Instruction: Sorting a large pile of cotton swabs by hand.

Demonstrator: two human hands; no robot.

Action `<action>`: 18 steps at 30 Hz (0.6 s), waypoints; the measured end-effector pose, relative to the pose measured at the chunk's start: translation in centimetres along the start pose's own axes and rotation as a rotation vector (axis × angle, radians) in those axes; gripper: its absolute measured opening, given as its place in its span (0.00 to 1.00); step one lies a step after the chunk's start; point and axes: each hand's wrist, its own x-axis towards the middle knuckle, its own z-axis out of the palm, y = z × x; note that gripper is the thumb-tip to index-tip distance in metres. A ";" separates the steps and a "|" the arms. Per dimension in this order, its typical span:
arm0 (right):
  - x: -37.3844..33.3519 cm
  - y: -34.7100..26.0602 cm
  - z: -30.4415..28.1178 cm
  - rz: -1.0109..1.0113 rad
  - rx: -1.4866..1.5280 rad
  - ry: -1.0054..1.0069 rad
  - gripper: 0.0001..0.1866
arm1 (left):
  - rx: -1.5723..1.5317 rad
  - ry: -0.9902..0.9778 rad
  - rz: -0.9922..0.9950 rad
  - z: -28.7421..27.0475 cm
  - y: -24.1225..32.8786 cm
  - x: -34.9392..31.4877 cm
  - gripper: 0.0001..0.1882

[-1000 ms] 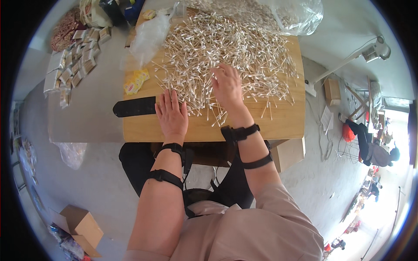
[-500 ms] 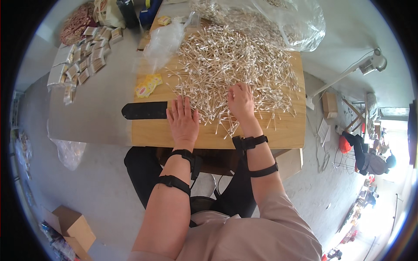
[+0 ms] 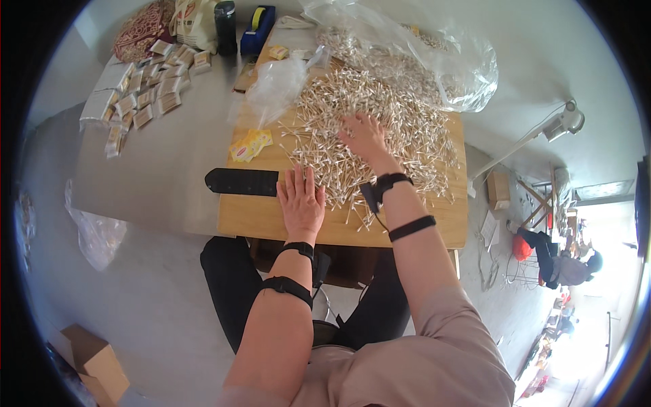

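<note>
A broad heap of loose cotton swabs covers much of the wooden tabletop. My right hand rests on the middle of the heap, palm down with its fingers apart, and nothing shows in its grasp. At the heap's near left edge, my left hand lies flat on the wood with fingers stretched out. A long black flat strip reaches up to the side of that hand. Just beyond the strip are several yellow printed cards. What lies under both palms is hidden.
A crumpled clear bag lies left of the heap; a large clear bag with more swabs stands behind. Small swab packs cover the grey table's far left. A blue tape dispenser and dark tumbler stand beyond.
My right hand has reached farther into the heap and its fingers have spread. My left hand stays flat beside the black strip. The whole view has shifted slightly.
</note>
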 end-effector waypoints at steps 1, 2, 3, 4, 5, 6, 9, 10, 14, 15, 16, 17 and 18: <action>-0.9 -0.3 0.2 -0.050 0.034 0.028 0.22 | 0.007 0.005 0.004 0.0 -0.2 0.0 0.29; -1.6 -0.5 0.4 -0.098 0.070 0.054 0.20 | 0.016 0.009 0.009 -0.1 -0.4 0.0 0.29; -2.3 -0.3 0.4 -0.127 0.113 0.081 0.17 | 0.020 0.012 0.004 -0.1 -0.5 -0.1 0.29; -2.9 0.5 0.5 -0.129 0.112 0.084 0.17 | 0.015 0.018 0.006 0.0 -0.4 0.1 0.29; -3.5 1.4 0.6 -0.119 0.124 0.102 0.15 | 0.011 0.022 0.010 0.1 -0.3 0.2 0.29; -3.8 2.4 0.6 -0.110 0.137 0.118 0.14 | 0.015 0.024 0.012 0.2 -0.3 0.2 0.29; -4.3 4.5 0.1 0.029 0.146 0.093 0.13 | 0.014 0.045 0.021 0.3 -0.2 -0.1 0.29; -4.5 5.2 -0.1 0.036 0.156 0.096 0.13 | 0.021 0.043 0.015 0.2 -0.3 0.0 0.29; -5.1 6.9 -0.5 0.081 0.251 0.218 0.13 | 0.037 0.031 0.007 0.2 -0.4 0.2 0.28; -5.1 7.3 -0.7 0.135 0.279 0.212 0.13 | 0.042 0.029 0.010 0.2 -0.4 0.1 0.28; -5.2 7.5 -0.9 0.189 0.305 0.204 0.13 | 0.041 0.024 0.009 0.2 -0.3 0.0 0.28; -5.3 7.5 -1.2 0.247 0.317 0.234 0.12 | 0.039 0.019 0.007 0.1 -0.3 -0.1 0.28; -5.1 7.7 -1.1 0.249 0.319 0.230 0.12 | 0.041 0.015 0.007 0.0 -0.3 -0.1 0.28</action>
